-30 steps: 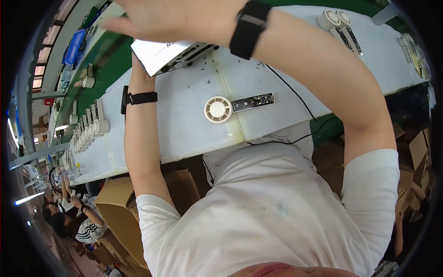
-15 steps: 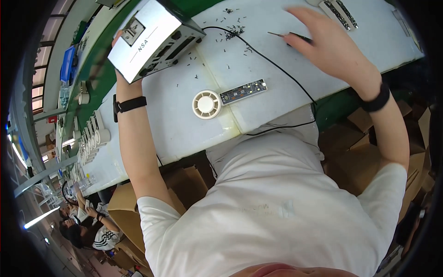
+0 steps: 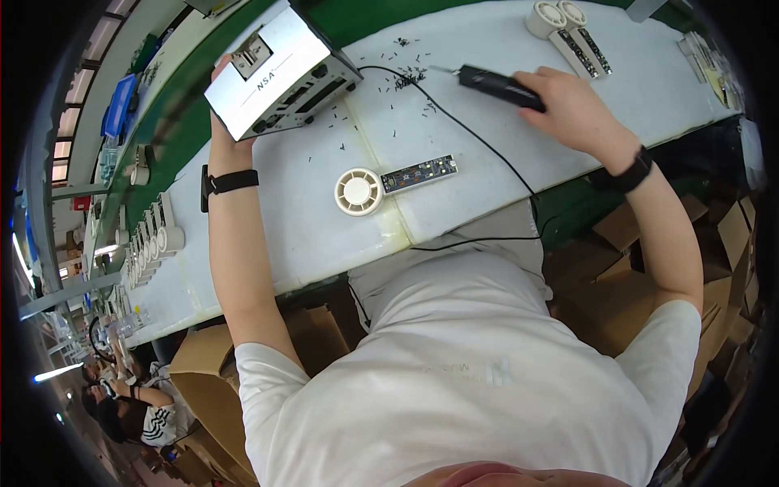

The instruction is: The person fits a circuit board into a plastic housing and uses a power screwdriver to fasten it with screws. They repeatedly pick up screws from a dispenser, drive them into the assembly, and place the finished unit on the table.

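My left hand (image 3: 221, 135) is wrapped around the left side of a silver-and-black metal box (image 3: 272, 71), which hides most of its fingers. The box is tilted, with an opening in its bright face and several slots in its side. At the far right, my right hand (image 3: 568, 109) grips the rear end of a black electric screwdriver (image 3: 499, 87). Its thin bit points left toward a pile of small dark screws (image 3: 410, 79) and looks blurred. Nearer to me lies a round white slotted piece (image 3: 359, 191) joined to a narrow circuit board (image 3: 420, 173), touched by neither hand.
A black cable (image 3: 479, 134) crosses the white table (image 3: 300, 235) and drops over its front edge. Two similar white round pieces with boards (image 3: 578, 50) lie at the far right. Several white parts (image 3: 154, 243) line the left end. Cardboard boxes (image 3: 203, 361) stand below; people sit beyond.
My right hand has turned and drawn down a little; the screwdriver, mostly hidden before, now shows along its length. The box and my left hand have shifted slightly right. The whole view has shifted slightly.
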`<state>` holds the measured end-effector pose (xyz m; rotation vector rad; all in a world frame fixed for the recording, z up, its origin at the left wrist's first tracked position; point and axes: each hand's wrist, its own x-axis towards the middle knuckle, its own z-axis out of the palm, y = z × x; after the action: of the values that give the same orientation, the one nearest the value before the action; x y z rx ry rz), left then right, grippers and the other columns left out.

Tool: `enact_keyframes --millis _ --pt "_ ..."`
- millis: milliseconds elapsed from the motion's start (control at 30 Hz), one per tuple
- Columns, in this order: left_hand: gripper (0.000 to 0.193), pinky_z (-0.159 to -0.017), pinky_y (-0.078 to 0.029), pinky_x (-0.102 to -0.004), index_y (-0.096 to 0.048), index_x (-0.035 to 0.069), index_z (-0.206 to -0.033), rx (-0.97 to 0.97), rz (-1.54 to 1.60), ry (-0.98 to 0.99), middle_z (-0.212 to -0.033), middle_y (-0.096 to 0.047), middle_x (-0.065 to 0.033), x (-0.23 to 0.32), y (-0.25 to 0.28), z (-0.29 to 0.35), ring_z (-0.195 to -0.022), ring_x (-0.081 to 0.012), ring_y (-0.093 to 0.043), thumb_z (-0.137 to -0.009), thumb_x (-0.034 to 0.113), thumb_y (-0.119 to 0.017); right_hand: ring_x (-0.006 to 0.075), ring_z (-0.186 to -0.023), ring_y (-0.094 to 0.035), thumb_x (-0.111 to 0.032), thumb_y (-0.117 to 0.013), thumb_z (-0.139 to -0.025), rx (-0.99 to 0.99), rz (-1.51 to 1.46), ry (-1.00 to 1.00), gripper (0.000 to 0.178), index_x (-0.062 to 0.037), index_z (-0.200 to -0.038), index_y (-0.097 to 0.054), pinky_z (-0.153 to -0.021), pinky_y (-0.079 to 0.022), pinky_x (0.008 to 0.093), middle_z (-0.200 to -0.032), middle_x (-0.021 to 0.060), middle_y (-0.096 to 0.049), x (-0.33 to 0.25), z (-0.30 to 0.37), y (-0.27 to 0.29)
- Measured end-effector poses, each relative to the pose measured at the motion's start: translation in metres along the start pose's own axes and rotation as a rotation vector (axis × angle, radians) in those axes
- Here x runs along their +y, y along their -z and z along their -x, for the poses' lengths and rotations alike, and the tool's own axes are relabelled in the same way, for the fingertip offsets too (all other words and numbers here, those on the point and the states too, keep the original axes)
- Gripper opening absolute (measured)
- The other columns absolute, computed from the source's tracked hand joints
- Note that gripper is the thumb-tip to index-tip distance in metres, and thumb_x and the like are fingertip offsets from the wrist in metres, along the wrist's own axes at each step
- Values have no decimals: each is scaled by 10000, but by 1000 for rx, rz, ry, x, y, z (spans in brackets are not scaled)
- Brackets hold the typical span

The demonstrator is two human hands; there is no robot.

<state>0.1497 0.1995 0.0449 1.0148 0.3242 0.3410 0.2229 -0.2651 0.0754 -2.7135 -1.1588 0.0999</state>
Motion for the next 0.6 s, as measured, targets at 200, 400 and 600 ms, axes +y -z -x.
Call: enact_keyframes --millis 200,400,600 --pt "500 -852 -594 -386 -591 34 -1280 -151 29 93 -1177 -687 -134 4 -23 12 -1014 -259 -696 -946 406 -591 364 -838 -642 -183 -707 -814 -122 63 69 398 -55 -1185 -638 -758 -527 437 -921 169 -633 -21 -24 -1" --pt "504 -850 -594 -418 -583 21 -1287 -208 101 148 -1190 -681 -165 3 -28 17 -1031 -298 -692 -944 390 -593 358 -808 -643 -184 -705 -811 -93 81 86 393 -61 -1178 -642 -737 -529 441 -894 162 -629 -21 -30 -1" --pt "580 -874 -582 -415 -545 3 -1328 -174 88 178 -1226 -660 -168 -1 -36 25 -1059 -299 -680 -941 434 -589 366 -813 -637 -172 -709 -810 -66 91 16 394 -52 -1178 -638 -747 -524 442 -879 164 -624 -7 -30 16"
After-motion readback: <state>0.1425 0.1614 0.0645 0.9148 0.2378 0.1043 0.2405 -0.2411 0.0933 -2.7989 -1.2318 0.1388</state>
